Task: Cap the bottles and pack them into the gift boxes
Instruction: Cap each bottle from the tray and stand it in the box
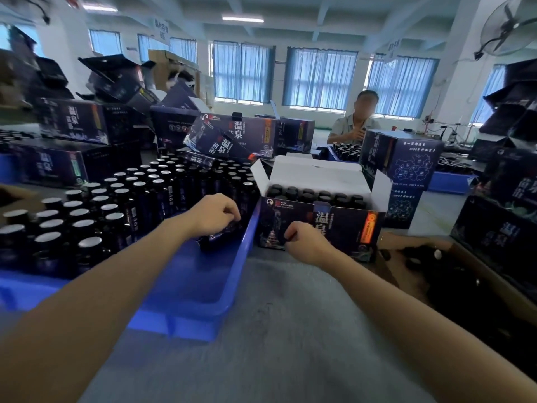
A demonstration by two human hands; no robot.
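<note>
Your left hand [213, 215] grips a dark bottle [213, 241] at the blue tray's [232, 274] near end, probably to draw it out for capping. The bottle lies tipped, its long axis roughly across you. Your right hand [305, 242], fingers curled, waits beside the open gift box [343, 225]; whether it pinches a cap, I cannot tell.

Bright daylight through the curtained windows [319, 78] and ceiling strip lights [242, 18]; wide-angle bending and blur at edges.
</note>
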